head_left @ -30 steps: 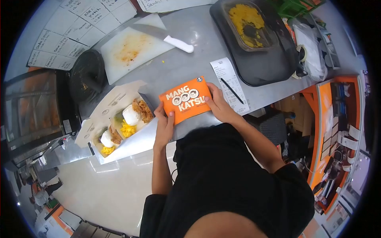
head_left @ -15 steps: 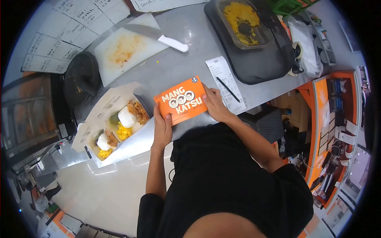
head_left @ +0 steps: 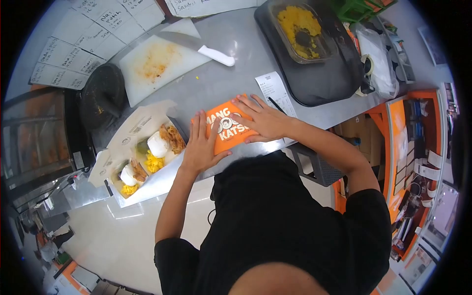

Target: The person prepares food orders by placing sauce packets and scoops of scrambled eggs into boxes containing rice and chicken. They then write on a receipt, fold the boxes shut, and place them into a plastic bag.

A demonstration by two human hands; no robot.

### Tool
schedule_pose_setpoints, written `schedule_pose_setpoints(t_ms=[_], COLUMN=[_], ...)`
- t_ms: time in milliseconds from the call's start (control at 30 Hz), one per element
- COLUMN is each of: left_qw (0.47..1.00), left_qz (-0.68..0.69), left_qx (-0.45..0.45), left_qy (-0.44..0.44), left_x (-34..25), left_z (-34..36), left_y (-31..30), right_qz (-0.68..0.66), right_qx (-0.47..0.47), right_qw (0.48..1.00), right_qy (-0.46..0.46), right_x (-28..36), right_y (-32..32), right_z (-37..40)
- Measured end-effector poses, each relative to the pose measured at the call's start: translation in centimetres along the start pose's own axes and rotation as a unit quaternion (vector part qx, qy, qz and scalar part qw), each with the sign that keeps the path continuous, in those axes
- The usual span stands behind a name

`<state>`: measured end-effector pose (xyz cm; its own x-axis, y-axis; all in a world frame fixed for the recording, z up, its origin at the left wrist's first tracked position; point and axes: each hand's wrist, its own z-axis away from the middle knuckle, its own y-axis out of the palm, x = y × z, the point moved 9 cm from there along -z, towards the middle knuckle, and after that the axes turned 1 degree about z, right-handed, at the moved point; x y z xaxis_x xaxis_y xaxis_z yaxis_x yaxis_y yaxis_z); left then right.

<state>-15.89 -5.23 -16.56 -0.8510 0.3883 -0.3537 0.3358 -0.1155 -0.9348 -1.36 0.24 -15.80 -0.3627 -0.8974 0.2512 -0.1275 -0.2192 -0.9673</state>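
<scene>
An orange takeaway box (head_left: 227, 124) printed "MANG KATSU" lies closed at the front edge of the steel counter. My left hand (head_left: 200, 147) rests on its left side with the fingers stretched out over the lid. Across the right side lies my right hand (head_left: 263, 120), fingers spread on the top. To the left stand two opened boxes: the nearer meal box (head_left: 129, 179) and the meal box beside it (head_left: 164, 145), each with white rice, yellow food and fried pieces. Just beyond my right hand are a printed receipt (head_left: 269, 83) and a dark pen (head_left: 274, 104).
A white cutting board (head_left: 172, 64) with brown stains carries a white-handled knife (head_left: 216, 55). At the back right, a black tray (head_left: 314, 83) bears a clear container (head_left: 322, 54) of yellow food. A black round pan (head_left: 102, 88) stands left of the board.
Both hands have shifted from gripping the orange box's sides to lying spread on its lid. The box now sits flatter on the counter, and my right hand covers part of the receipt and pen.
</scene>
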Motion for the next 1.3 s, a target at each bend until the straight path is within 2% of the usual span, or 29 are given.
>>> schedule_pose_setpoints(t_ms=[67, 200, 500, 600, 667, 800, 867, 1000, 1067, 1167, 1300], left_qw=[1.0, 1.0, 0.999, 0.997, 0.987, 0.989, 0.982, 0.985, 0.99, 0.997, 0.999], left_qz=[0.007, 0.024, -0.029, -0.059, -0.124, -0.125, -0.152, -0.143, -0.112, -0.041, 0.013], left_qx=[-0.002, 0.001, 0.005, 0.001, -0.019, -0.006, -0.023, -0.013, 0.04, 0.016, 0.039], left_qy=[0.014, 0.011, 0.041, 0.055, 0.098, 0.082, 0.106, 0.099, 0.071, 0.056, 0.021], left_x=[-0.2, -0.3, -0.4, -0.3, -1.0, -1.1, -1.5, -1.6, -1.4, -1.5, -1.4], left_z=[0.1, 0.0, -0.2, 0.0, 0.1, 0.1, 0.3, 0.4, 0.4, 0.9, 1.1], left_y=[-0.1, -0.7, -0.8, -0.5, -0.7, -0.8, -1.1, -1.1, -0.3, -0.3, 0.4], right_qz=[0.014, -0.002, 0.079, 0.068, 0.051, 0.07, 0.015, 0.011, -0.02, -0.027, -0.068], right_qx=[0.019, 0.001, -0.024, -0.023, -0.017, -0.013, 0.005, 0.016, 0.009, 0.009, -0.01], right_qw=[1.0, 1.0, 0.995, 0.996, 0.997, 0.997, 1.0, 0.999, 0.999, 0.998, 0.995], right_qy=[-0.015, -0.028, -0.058, -0.058, -0.046, -0.042, -0.027, -0.025, -0.041, -0.057, -0.071], right_x=[0.2, 0.2, 0.4, 0.7, 0.8, 0.8, 0.5, 0.5, 0.5, 0.9, 0.2], right_y=[-0.4, -0.6, -0.3, -0.5, -0.7, -0.4, -0.7, -0.5, -0.7, -0.7, 0.0], right_z=[-0.3, -0.3, -0.7, -0.8, -0.7, -0.8, -0.7, -0.5, -0.5, -0.2, 0.2])
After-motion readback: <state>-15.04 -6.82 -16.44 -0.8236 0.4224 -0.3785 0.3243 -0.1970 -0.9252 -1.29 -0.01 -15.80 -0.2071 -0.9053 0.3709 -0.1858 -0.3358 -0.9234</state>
